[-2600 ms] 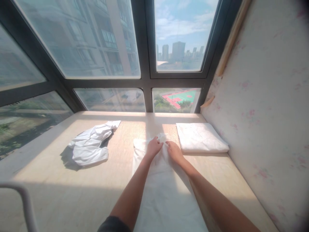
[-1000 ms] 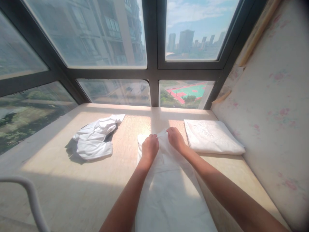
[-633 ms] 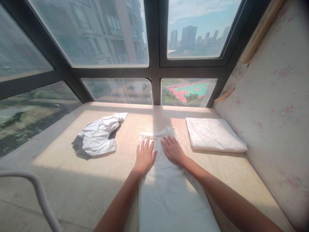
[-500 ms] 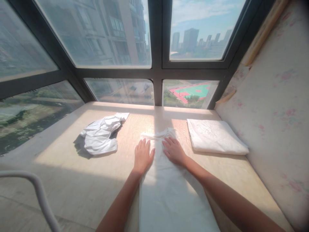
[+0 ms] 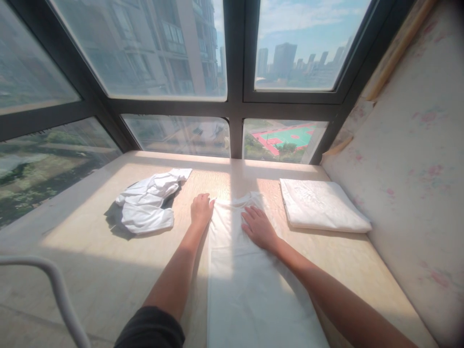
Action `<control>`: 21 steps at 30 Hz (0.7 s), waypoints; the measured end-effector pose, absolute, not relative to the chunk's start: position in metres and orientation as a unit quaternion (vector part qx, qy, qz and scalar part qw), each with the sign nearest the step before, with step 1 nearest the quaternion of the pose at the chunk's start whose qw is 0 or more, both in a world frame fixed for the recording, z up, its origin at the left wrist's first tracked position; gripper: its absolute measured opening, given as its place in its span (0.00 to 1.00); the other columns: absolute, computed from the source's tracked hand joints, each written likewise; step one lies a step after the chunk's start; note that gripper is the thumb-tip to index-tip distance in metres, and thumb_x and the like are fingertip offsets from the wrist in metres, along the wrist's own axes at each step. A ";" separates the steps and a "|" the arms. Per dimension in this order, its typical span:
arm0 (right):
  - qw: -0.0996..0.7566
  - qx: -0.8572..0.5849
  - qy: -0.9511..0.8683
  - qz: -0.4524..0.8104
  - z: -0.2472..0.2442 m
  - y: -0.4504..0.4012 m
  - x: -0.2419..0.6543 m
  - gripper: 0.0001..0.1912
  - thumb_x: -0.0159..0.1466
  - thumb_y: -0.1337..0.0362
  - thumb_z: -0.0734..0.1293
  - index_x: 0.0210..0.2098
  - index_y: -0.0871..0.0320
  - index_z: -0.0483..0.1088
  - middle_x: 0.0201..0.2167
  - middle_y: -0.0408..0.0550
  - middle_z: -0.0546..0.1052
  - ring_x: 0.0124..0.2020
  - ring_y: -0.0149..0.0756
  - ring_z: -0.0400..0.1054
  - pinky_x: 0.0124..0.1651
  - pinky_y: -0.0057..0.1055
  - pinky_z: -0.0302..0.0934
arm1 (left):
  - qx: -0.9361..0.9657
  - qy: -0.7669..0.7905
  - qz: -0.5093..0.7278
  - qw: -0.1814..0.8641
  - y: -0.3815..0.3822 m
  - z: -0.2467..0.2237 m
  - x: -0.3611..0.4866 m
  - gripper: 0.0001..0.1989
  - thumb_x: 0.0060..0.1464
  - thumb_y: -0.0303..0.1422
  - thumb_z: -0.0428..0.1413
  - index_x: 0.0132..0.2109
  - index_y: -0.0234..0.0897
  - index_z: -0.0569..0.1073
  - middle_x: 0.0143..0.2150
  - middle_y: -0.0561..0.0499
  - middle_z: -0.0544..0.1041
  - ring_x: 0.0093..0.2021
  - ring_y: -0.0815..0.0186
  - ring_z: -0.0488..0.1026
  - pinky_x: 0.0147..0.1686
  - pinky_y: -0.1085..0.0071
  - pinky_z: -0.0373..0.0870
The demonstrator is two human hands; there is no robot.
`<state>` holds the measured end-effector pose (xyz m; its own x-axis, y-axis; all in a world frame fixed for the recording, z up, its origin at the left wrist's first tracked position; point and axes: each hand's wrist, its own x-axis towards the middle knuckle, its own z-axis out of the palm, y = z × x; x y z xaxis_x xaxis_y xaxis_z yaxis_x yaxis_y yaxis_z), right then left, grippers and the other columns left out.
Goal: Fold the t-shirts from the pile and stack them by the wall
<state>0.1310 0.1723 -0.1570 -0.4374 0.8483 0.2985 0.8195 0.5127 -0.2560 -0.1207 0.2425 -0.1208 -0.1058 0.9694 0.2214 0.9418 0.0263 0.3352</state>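
A white T-shirt (image 5: 250, 295), its sides folded in to a long strip, lies flat on the pale wooden surface with its collar toward the window. At its far left corner, my left hand (image 5: 201, 210) has thumb and fingers closed on the shirt's edge. My right hand (image 5: 258, 226) rests palm down on the shirt just below the collar, fingers stretched out. It presses on the cloth without gripping it.
A crumpled white garment (image 5: 145, 203) with a dark part lies at the left. On the right, a folded white cloth (image 5: 322, 205) sits near the flowered wall (image 5: 420, 193). A curved white tube (image 5: 54, 280) stands at the lower left. Windows close off the back.
My left hand has moved left, off the top of the shirt to its far left corner, and has closed there. My right hand has stayed nearly in place.
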 end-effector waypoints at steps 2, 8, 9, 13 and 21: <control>0.201 -0.492 -0.846 0.038 -0.158 0.173 0.131 0.23 0.72 0.57 0.58 0.62 0.59 0.68 0.66 0.56 0.66 0.68 0.52 0.53 0.68 0.50 0.51 | 0.652 0.725 0.216 0.040 0.234 -0.119 -0.122 0.18 0.64 0.35 0.49 0.57 0.36 0.71 0.58 0.39 0.73 0.58 0.54 0.69 0.59 0.62 0.62; 0.216 -0.492 -0.842 0.044 -0.157 0.173 0.130 0.22 0.72 0.58 0.58 0.60 0.59 0.68 0.65 0.56 0.67 0.68 0.50 0.55 0.68 0.49 0.51 | 0.603 0.761 0.204 0.126 0.189 -0.115 -0.133 0.16 0.62 0.36 0.50 0.55 0.37 0.70 0.42 0.46 0.80 0.41 0.60 0.79 0.41 0.68 0.70; 0.218 -0.491 -0.842 0.045 -0.157 0.173 0.130 0.22 0.72 0.58 0.58 0.60 0.59 0.68 0.64 0.56 0.67 0.67 0.50 0.55 0.68 0.49 0.51 | 0.605 0.758 0.195 0.146 0.185 -0.114 -0.135 0.16 0.61 0.36 0.51 0.54 0.38 0.70 0.39 0.49 0.80 0.37 0.62 0.79 0.37 0.70 0.70; 0.223 -0.490 -0.841 0.044 -0.154 0.172 0.130 0.20 0.71 0.59 0.59 0.59 0.59 0.69 0.63 0.56 0.68 0.66 0.49 0.56 0.67 0.48 0.52 | 0.615 0.755 0.159 0.164 0.182 -0.104 -0.131 0.17 0.57 0.35 0.55 0.53 0.38 0.70 0.37 0.51 0.80 0.35 0.64 0.79 0.33 0.73 0.67; 0.234 -0.490 -0.838 0.052 -0.157 0.174 0.129 0.20 0.71 0.59 0.59 0.59 0.59 0.69 0.63 0.55 0.69 0.66 0.50 0.57 0.68 0.48 0.52 | 0.620 0.776 0.112 0.045 0.185 -0.103 -0.108 0.14 0.63 0.44 0.50 0.43 0.37 0.71 0.45 0.41 0.75 0.44 0.57 0.75 0.40 0.66 0.67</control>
